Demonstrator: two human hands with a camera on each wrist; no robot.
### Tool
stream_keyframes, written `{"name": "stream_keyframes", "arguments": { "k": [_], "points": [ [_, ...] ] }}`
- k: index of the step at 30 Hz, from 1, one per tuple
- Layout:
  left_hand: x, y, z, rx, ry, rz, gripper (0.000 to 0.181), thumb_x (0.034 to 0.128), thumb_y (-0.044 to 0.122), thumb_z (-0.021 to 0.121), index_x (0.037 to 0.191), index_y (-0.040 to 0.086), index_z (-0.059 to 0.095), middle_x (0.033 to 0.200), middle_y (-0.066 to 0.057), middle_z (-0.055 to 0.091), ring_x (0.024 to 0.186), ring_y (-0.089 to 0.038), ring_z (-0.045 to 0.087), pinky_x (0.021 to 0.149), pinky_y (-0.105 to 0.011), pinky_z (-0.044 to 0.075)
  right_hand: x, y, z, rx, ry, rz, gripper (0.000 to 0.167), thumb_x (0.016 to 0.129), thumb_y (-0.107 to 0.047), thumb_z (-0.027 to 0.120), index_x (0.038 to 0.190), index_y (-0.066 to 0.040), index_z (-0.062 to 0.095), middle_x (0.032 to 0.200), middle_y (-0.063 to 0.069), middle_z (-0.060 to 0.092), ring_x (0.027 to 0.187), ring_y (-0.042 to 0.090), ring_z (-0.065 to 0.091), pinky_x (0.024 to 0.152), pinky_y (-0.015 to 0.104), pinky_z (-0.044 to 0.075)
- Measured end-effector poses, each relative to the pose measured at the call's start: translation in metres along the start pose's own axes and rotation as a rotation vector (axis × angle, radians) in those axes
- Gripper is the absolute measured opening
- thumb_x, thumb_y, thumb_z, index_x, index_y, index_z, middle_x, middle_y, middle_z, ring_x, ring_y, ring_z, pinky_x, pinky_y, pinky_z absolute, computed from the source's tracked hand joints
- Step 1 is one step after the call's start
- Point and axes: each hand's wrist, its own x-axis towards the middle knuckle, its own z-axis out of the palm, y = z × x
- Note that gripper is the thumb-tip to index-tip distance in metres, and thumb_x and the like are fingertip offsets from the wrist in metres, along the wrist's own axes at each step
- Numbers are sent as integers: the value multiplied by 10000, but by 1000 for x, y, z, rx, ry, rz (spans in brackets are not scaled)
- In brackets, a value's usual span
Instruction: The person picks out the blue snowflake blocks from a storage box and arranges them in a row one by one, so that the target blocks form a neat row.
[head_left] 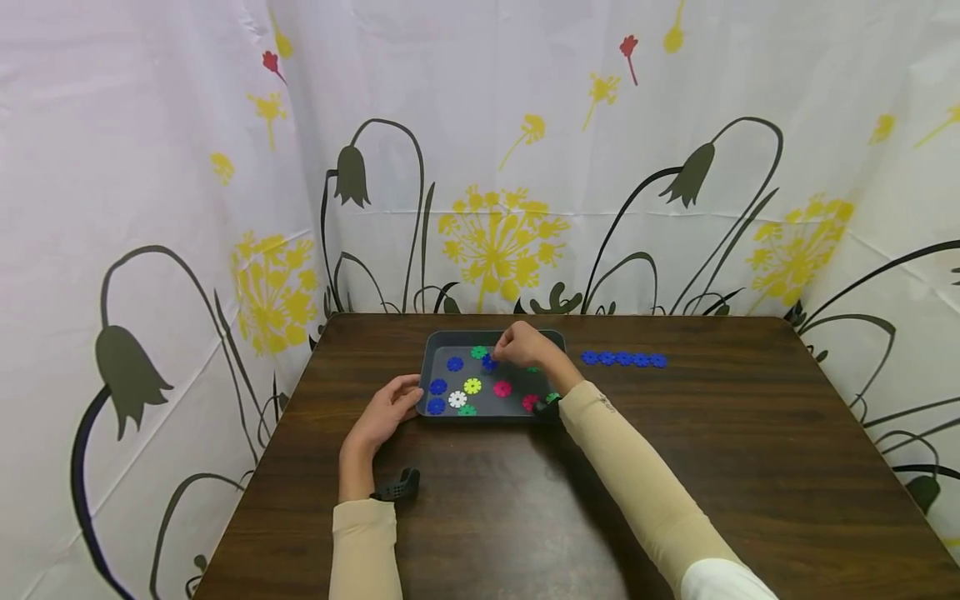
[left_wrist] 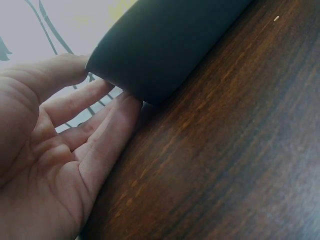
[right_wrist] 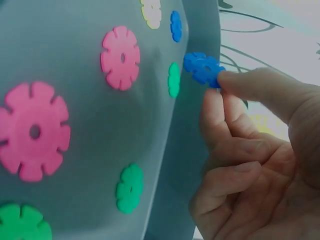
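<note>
My right hand (head_left: 522, 346) is over the back part of a dark grey tray (head_left: 480, 418). Between thumb and fingers it pinches a blue notched, flower-shaped plastic disc (right_wrist: 204, 68), held tilted near the tray's wall in the right wrist view. Beside the tray's left end is my left hand (head_left: 388, 410); its fingertips touch the outer wall (left_wrist: 145, 55), with the thumb near the rim. Inside the tray lie several loose discs, among them a yellow disc (head_left: 472, 386), a white disc (head_left: 457, 400), a pink disc (right_wrist: 121, 58) and a green disc (right_wrist: 130, 189).
To the right of the tray, a row of several blue discs (head_left: 624, 358) lies on the dark wooden table (head_left: 480, 517). Behind the table hangs a white curtain (head_left: 480, 100) with printed flowers. Both wrists wear dark bands.
</note>
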Motion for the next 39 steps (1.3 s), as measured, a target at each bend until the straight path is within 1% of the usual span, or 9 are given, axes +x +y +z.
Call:
{"name": "stream_keyframes", "arguments": {
  "k": [2,5,13,21,26,30,33,36,39],
  "points": [
    [0,0,1,3,-1,-2,552,1147,308,550,1610,33,428,1523,-264,556,1404,-391,571,1210,-576,470,-2,4,-3,18,0,-8,275,1043,-128,662,936,96,782,1271,187,769,558,94,298,568,262,334],
    [0,0,1,7,-7,1,565,1149,321,545,1618,33,415,1523,-260,553,1403,-385,571,1212,-578,467,-7,9,-8,20,5,-25,280,1048,-152,672,982,90,796,1251,184,779,557,82,319,564,253,339],
    [3,-3,0,10,-16,0,563,1155,296,532,1626,18,398,1526,-274,546,1409,-401,564,1205,-579,475,-25,18,-25,52,70,-46,206,1050,-143,667,977,16,777,1172,182,788,687,139,512,593,254,399],
    [5,-4,-1,24,-10,-12,562,1149,340,544,1618,55,421,1528,-253,556,1423,-381,560,1215,-566,468,-38,31,-45,52,145,-58,190,1031,-115,614,1004,-5,767,970,127,716,613,116,413,617,281,394],
    [5,-4,-1,25,-4,-22,554,1146,350,549,1610,70,435,1520,-235,566,1409,-360,573,1210,-549,475,-47,40,-57,48,189,-53,181,1017,-95,611,1002,14,755,978,106,703,643,129,416,628,280,389],
    [6,-5,-3,31,-7,-17,565,1146,359,546,1612,62,428,1516,-238,565,1405,-362,574,1209,-554,474,-53,48,-64,51,228,-32,181,1032,-95,624,1027,14,769,1133,159,735,790,179,526,703,298,446],
    [6,-5,-3,34,-9,-17,569,1147,360,545,1615,61,425,1518,-239,564,1410,-368,571,1211,-557,472,-58,55,-70,44,251,-7,184,1043,-116,633,1062,5,770,1210,174,732,1007,231,622,832,332,518],
    [6,-5,-2,30,-11,-27,561,1147,350,545,1617,67,426,1525,-234,561,1420,-369,563,1217,-558,464,-63,62,-76,49,269,11,191,1039,-125,642,1075,13,769,1187,174,733,1087,299,640,902,391,542],
    [7,-4,-2,27,-9,-34,555,1147,343,548,1616,71,429,1531,-234,559,1428,-376,557,1224,-566,453,-68,71,-84,43,285,19,202,1036,-128,635,1062,18,772,1153,153,741,1113,300,637,932,401,536]
  ]
}}
